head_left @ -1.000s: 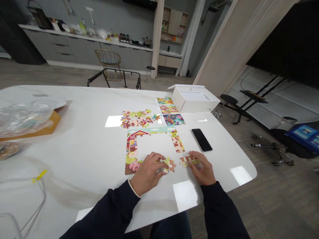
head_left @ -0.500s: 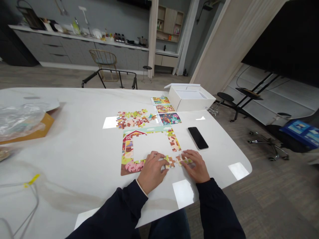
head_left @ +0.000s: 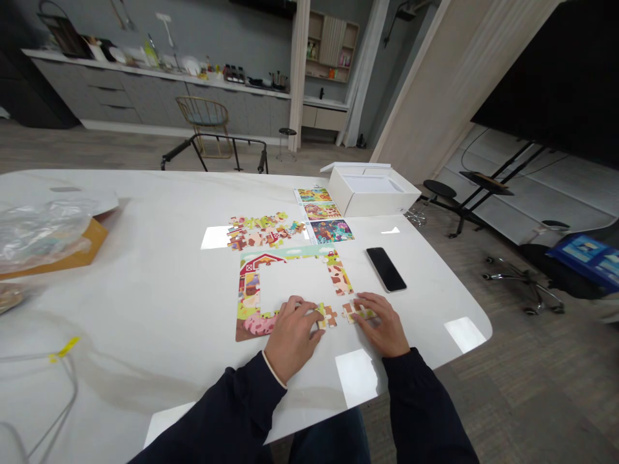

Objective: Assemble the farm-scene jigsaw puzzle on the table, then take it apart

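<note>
A partly built farm-scene jigsaw puzzle (head_left: 251,283) lies on the white table (head_left: 145,283), forming a frame around a bare centre. My left hand (head_left: 293,338) rests at its lower edge, fingertips pressing a small green-and-brown group of puzzle pieces (head_left: 325,316). My right hand (head_left: 382,325) sits just to the right, fingers on a strip of joined brown-and-cream pieces (head_left: 358,312). A narrow gap separates the two groups. More loose pieces (head_left: 261,231) lie in a heap beyond the puzzle.
Several picture cards (head_left: 323,216) lie next to an open white box (head_left: 370,193). A black phone (head_left: 385,269) lies face up right of the puzzle. A plastic bag (head_left: 39,235) sits on a brown envelope (head_left: 91,241) at the left.
Compared with one second ago, my hands and their pieces sit closer together. The whole view has shifted slightly left and the table appears slightly lower.
</note>
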Available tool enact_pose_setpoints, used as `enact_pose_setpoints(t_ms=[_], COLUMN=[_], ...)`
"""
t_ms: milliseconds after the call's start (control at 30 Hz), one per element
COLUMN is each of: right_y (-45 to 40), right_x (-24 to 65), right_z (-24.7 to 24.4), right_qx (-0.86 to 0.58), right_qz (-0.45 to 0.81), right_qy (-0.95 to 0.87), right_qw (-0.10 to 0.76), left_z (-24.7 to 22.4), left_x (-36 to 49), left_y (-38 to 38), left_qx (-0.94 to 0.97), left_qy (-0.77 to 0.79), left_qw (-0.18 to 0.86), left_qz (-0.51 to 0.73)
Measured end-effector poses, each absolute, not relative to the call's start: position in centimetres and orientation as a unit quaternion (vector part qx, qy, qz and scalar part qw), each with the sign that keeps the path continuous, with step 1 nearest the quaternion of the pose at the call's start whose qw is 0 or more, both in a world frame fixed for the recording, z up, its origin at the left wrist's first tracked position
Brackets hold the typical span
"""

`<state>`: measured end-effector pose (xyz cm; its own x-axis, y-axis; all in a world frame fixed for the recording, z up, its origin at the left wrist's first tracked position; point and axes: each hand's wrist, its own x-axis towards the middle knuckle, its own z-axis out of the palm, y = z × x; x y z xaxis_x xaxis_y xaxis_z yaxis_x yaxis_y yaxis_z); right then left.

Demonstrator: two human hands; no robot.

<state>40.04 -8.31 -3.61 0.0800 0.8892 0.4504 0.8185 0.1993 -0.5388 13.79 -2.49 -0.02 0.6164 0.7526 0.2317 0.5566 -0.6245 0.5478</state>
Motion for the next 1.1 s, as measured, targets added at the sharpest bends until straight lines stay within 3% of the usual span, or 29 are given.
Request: enact_pose_setpoints(t_ms=[767,1100], right_y=[-8.24,-8.69], right_x=[39.85,40.6], right_z=[-3.37,-3.92], right_qx=[-0.63,-0.715], right_qz=[0.042,-0.012], right_qy=[-0.672,-0.51], right_qw=[0.387,0.477], left_z=[-0.08,0.02], left_x=[13.74,13.77], left_y=[-2.4,-2.42], left_qx=[0.856,0.858], left_qy=[0.403,0.394], left_qw=[0.221,0.22], left_qz=[0.234,0.247])
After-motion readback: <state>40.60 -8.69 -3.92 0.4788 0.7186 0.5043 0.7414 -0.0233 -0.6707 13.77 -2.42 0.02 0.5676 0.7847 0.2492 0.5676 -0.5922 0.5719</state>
